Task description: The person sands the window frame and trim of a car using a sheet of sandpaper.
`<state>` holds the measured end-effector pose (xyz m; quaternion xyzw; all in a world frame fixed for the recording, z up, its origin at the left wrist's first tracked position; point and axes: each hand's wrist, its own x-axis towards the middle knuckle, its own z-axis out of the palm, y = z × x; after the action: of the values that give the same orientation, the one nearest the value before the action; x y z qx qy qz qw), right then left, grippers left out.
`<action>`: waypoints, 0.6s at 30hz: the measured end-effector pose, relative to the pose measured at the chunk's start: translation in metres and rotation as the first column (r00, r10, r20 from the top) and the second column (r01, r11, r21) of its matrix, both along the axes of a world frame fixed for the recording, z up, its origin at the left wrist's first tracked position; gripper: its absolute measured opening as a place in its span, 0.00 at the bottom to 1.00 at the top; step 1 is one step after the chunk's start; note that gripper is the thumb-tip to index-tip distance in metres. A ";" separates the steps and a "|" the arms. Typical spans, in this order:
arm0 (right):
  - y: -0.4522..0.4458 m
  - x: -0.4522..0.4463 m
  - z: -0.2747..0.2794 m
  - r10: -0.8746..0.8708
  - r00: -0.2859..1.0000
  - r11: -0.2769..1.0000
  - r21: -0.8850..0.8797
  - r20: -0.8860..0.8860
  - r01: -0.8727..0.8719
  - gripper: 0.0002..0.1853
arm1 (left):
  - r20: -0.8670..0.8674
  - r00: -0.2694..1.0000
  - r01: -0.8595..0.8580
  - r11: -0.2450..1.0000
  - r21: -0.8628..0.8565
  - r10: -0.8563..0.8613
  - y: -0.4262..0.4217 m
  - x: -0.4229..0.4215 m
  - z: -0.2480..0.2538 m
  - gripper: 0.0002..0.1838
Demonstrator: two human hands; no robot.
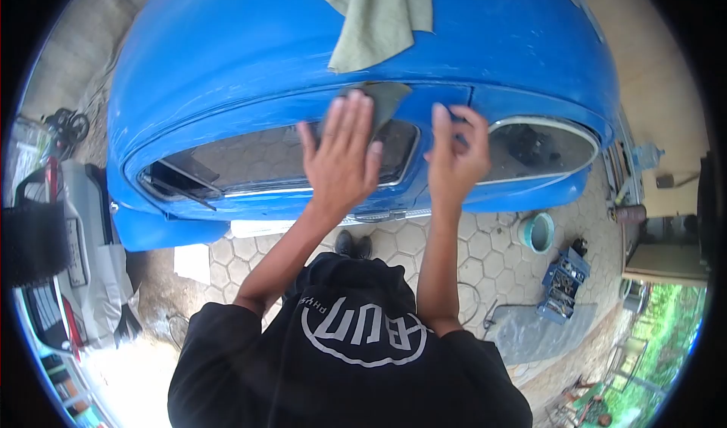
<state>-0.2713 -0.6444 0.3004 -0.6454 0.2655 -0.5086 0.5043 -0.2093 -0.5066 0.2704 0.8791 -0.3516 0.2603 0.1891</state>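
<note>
- In the head view, most of the upper part is filled by a rounded blue-painted car body (242, 42), its surface marked with pale scratches.
- A soft grey-green cloth (382, 19) is draped over the roof, its lowest corner hung just above the seam over the long dark rear window (250, 155).
- Beyond the rear window's right end, an oval dark side window (541, 152) is set in pale trim.
- Below the car's lower edge, hexagonal paving (409, 239) is seen, with a pair of black shoes (354, 245) and, near the left corner, a white flat sheet (191, 264).
- To the right, a round teal bucket (528, 236) and an open blue metal toolbox (553, 311) are placed, the latter at the edge of a grey flat mat (522, 341).
- At the far left, a silver-grey car (83, 231) is parked; its plate is too small to be read.
- On the black T-shirt (257, 367), small white letters seem to read "PHYS"; the large lettering cannot be read with certainty.
- A thin dark grey-green sheet (390, 99) is held flat under the fingers of the left hand (342, 144), at the rear window's upper edge; the fingers are straight, the thumb spread.
- The right hand (458, 148) is raised near the window's right end, fingers loosely bent with a gap between them.
</note>
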 end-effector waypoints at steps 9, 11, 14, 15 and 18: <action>-0.012 -0.116 -0.271 0.192 0.807 0.973 0.216 -0.558 -0.083 0.15 | 0.005 0.963 -0.253 0.916 -0.310 0.268 0.061 0.041 -0.020 0.37; -0.001 -0.158 -0.335 0.350 0.588 0.924 0.372 -0.729 -0.089 0.19 | -0.023 0.986 -0.166 0.961 -0.219 0.165 0.036 0.021 -0.015 0.38; 0.020 -0.227 -0.447 0.537 0.319 0.842 0.520 -0.781 -0.145 0.18 | 0.103 0.983 -0.139 0.983 -0.123 0.152 0.030 0.026 -0.028 0.36; 0.023 -0.260 -0.489 0.651 0.241 0.759 0.629 -0.720 -0.168 0.19 | 0.153 0.974 -0.158 0.985 -0.063 0.166 0.035 0.029 -0.030 0.35; 0.011 -0.327 -0.581 0.407 -0.056 0.585 0.307 -0.912 -0.750 0.20 | 0.056 0.945 -0.314 0.943 -0.108 0.321 0.074 0.044 -0.025 0.36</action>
<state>-0.5982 -0.6337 -0.2807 -0.9191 0.1204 0.2146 0.3076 -0.1657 -0.4322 0.2449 0.9040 -0.1987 0.3360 0.1742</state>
